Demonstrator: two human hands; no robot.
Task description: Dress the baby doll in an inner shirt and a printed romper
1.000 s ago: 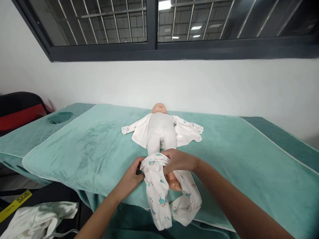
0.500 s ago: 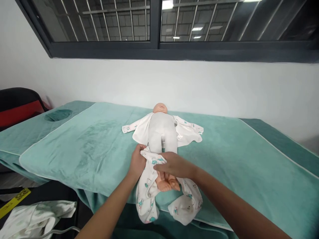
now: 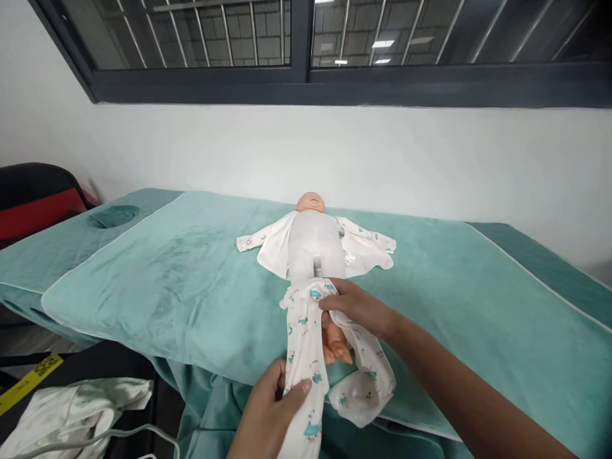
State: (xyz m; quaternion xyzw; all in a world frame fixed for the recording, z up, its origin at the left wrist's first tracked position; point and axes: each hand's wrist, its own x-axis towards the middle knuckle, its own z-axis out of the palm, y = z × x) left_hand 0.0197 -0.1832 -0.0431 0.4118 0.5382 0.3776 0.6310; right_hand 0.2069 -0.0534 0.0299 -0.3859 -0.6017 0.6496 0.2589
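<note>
A baby doll (image 3: 313,245) lies on its back on the teal towel (image 3: 182,280), head toward the wall, with an open white printed top (image 3: 370,248) spread under it. White printed pants (image 3: 306,331) are partly over its legs, and a bare foot (image 3: 337,349) shows between the pant legs. My right hand (image 3: 356,309) is closed on the waistband at the doll's thighs. My left hand (image 3: 275,401) pinches the lower left pant leg near the table's front edge.
The towel covers a padded teal table (image 3: 549,268) with a face hole (image 3: 112,218) at the far left. A black and red chair (image 3: 36,197) stands at left. White cloth (image 3: 71,414) and a cable lie on the floor below left. A wall and window are behind.
My left hand has left the waistband and moved down toward me, now pinching the left pant leg. My right hand has shifted slightly up the doll's thighs with the waistband.
</note>
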